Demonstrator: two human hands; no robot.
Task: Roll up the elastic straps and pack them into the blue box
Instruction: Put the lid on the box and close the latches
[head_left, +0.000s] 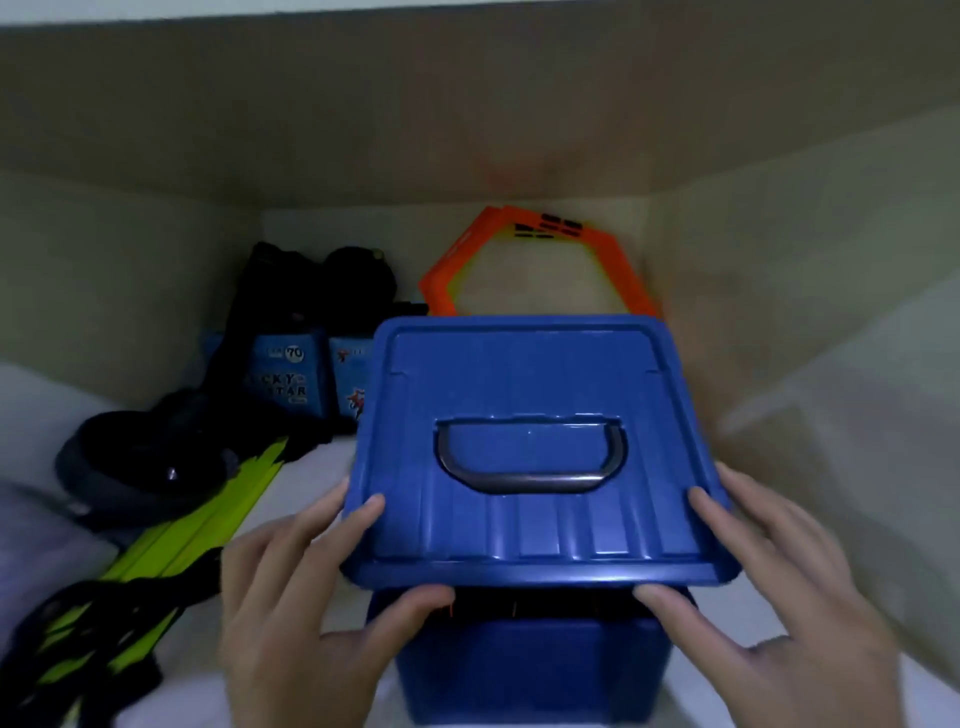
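The left hand (311, 587) and right hand (779, 582) each pinch a near corner of the blue lid (524, 374), thumbs under its near edge and fingers (363, 514) on top. The lid hovers directly over the blue box (530, 670), a dark gap showing at its near edge and its handle (530, 483) running left to right. The box stands at the shelf's (317, 462) near edge. Its contents cannot be made out.

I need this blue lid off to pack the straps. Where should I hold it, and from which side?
Take the blue lid by its near rim, at both front corners, from the front: the rim overhangs the blue box, leaving room for thumbs underneath. The grey handle lies flat in its recess, harder to catch.
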